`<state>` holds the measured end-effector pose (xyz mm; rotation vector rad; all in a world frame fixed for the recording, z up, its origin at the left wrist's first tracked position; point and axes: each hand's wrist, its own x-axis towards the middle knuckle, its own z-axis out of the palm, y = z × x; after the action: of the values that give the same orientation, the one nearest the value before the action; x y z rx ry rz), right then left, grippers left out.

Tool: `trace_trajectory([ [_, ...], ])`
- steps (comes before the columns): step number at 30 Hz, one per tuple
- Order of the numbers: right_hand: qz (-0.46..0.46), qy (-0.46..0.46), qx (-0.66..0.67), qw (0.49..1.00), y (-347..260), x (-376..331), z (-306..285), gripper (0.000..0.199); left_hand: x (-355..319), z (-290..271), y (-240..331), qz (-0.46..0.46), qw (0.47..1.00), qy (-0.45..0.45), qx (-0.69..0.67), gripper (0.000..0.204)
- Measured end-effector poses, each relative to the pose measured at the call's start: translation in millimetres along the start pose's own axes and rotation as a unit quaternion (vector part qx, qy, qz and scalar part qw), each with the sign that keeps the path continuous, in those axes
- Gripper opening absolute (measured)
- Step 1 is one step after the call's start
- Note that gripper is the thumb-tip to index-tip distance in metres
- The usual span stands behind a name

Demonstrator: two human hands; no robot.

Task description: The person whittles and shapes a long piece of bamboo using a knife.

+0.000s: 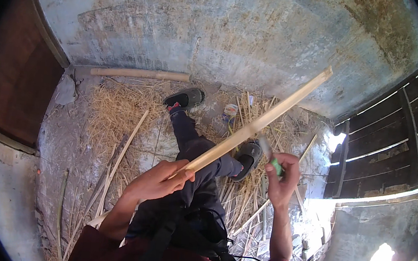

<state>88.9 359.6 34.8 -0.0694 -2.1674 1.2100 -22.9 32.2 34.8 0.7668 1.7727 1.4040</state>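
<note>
A long, pale bamboo strip (258, 124) slants from my lap up toward the far right. My left hand (163, 180) is closed around its lower end. In my right hand (283, 183) is a knife (275, 166) with a green handle. Its short blade, slightly blurred, points up and to the left, close to the strip's lower right side. I cannot tell whether blade and strip touch. My legs stretch out beneath the strip, a dark sandal (186, 97) on the far foot and another (247, 161) on the nearer one.
Straw-like shavings (119, 113) cover the floor on both sides of my legs. Thin strips (124, 154) lie at left, with more at right. A round pole (141, 74) rests along the stained wall (219, 35). Dark wooden slats (386, 144) stand at right, a brown door (19, 65) at left.
</note>
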Motion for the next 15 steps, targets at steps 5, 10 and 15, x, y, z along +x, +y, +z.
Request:
trace_trajectory([
  [5, -0.071, -0.074, -0.056, 0.993, -23, 0, 22, 0.034, -1, 6, 7, -0.007, 1.000, 0.005, 0.008, 0.029],
  [10, -0.132, -0.101, -0.070, 0.984, -32, -4, 41, 0.031, -1, 12, 10, 0.013, 1.000, 0.021, 0.011, 0.029],
  [15, -0.162, -0.116, -0.114, 0.973, -37, -15, 56, 0.030, 4, 17, 11, 0.035, 0.999, 0.035, -0.002, 0.037],
])
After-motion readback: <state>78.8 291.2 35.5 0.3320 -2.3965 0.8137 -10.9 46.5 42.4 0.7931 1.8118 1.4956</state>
